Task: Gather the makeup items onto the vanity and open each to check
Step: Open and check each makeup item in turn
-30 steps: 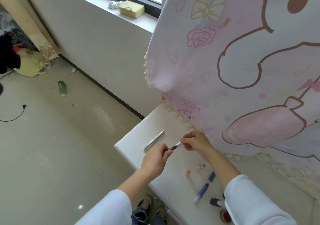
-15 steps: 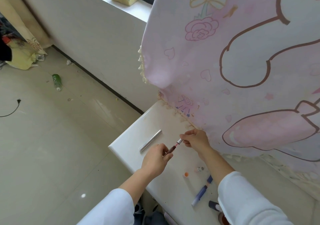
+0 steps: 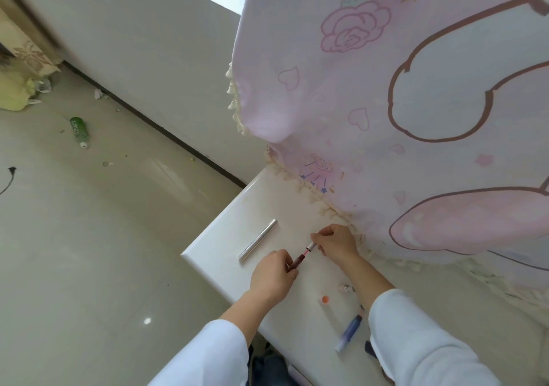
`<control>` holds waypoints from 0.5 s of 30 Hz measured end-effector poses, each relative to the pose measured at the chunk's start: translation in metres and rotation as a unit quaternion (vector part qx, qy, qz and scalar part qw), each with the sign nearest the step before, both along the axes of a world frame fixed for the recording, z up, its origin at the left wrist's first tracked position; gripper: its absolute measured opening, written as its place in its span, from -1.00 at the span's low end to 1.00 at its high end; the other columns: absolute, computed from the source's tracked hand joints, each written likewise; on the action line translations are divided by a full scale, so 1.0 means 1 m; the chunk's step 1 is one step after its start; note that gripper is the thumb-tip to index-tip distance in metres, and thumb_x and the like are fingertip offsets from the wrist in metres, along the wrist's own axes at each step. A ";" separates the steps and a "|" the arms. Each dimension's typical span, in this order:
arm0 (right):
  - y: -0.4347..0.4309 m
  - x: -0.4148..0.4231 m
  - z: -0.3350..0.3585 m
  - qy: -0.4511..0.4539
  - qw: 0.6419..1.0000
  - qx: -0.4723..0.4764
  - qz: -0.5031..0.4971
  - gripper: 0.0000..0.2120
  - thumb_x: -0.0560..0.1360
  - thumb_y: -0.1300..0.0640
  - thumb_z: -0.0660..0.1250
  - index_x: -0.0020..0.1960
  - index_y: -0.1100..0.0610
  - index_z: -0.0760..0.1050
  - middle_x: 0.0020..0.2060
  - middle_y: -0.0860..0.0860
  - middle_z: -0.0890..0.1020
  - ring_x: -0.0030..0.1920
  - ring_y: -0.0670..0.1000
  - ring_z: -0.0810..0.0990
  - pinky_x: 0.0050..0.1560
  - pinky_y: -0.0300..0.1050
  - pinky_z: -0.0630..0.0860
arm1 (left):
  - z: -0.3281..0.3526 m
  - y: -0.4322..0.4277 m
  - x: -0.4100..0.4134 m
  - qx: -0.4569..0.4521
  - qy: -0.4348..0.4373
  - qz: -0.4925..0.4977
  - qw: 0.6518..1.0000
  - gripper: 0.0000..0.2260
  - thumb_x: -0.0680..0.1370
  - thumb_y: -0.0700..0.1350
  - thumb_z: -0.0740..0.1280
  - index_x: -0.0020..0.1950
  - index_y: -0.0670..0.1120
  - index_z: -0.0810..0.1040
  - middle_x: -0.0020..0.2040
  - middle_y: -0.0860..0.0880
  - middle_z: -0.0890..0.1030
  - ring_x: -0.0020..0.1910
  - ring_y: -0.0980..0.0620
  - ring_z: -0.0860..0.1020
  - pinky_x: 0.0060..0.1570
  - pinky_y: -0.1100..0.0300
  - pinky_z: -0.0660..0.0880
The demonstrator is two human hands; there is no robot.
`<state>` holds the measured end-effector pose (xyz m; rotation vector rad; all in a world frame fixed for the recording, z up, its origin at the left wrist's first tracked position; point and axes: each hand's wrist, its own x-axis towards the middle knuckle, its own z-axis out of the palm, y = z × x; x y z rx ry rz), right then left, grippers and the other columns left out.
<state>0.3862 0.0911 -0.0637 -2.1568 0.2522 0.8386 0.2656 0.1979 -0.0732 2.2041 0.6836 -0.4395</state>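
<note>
Over the white vanity top my left hand grips a slim dark red lip gloss tube. My right hand pinches its silver cap, pulled a little off the tube so a thin pink wand stem shows between them. A long silver makeup stick lies on the vanity just left of my hands. Near my right forearm lie a small orange-capped item, a tiny clear bottle and a blue and white pen-shaped tube.
A pink cartoon-printed cloth with a tassel fringe hangs over the back of the vanity, right behind my right hand. On the tiled floor to the left lie a green bottle, a black cable end and a yellow bag.
The cap has come slightly away from the tube, exposing the wand stem. My head has tipped down and left; the hands stay in the same spot on the vanity.
</note>
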 end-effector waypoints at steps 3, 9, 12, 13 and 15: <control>0.001 0.000 0.001 -0.009 1.000 -0.019 0.017 -0.87 0.41 0.17 0.43 -0.25 0.10 0.49 -0.23 0.07 0.60 -0.22 0.06 0.55 -0.06 0.00 0.55 | -0.003 0.000 0.001 -0.001 -0.002 -0.004 1.000 -0.87 0.47 -0.07 0.31 -0.02 -0.06 0.52 -0.10 0.01 0.49 -0.07 -0.03 0.48 -0.18 0.14 0.37; 0.003 0.002 0.004 -0.029 0.996 -0.055 0.070 -0.92 0.43 0.20 0.40 -0.12 0.16 0.51 -0.18 0.01 0.55 -0.13 0.02 0.52 -0.13 -0.15 0.42 | -0.004 0.000 0.001 -0.016 -0.004 0.012 1.000 -0.87 0.44 -0.11 0.33 -0.02 -0.06 0.52 -0.09 0.00 0.50 -0.04 -0.03 0.50 -0.15 0.14 0.39; 0.005 0.003 0.005 -0.037 0.993 -0.073 0.084 -0.92 0.44 0.19 0.38 -0.09 0.16 0.51 -0.17 0.01 0.54 -0.13 0.01 0.51 -0.15 -0.17 0.38 | -0.002 0.002 0.002 -0.030 0.001 0.016 0.999 -0.81 0.44 -0.08 0.36 0.02 -0.05 0.50 -0.07 0.01 0.50 -0.05 -0.02 0.48 -0.17 0.16 0.36; 0.006 0.003 0.006 -0.038 0.993 -0.076 0.084 -0.91 0.44 0.19 0.38 -0.08 0.17 0.51 -0.17 0.00 0.54 -0.13 0.01 0.50 -0.15 -0.17 0.38 | -0.001 0.002 0.002 -0.033 0.003 0.016 0.999 -0.79 0.44 -0.07 0.37 0.05 -0.06 0.50 -0.06 0.01 0.50 -0.05 -0.02 0.48 -0.17 0.17 0.35; 0.006 0.003 0.008 -0.039 0.993 -0.078 0.083 -0.88 0.44 0.18 0.38 -0.05 0.19 0.53 -0.19 -0.01 0.54 -0.13 0.01 0.50 -0.15 -0.17 0.38 | 0.000 0.004 0.003 -0.037 0.005 0.015 0.999 -0.75 0.44 -0.05 0.38 0.08 -0.07 0.49 -0.05 0.00 0.49 -0.07 -0.01 0.46 -0.17 0.17 0.35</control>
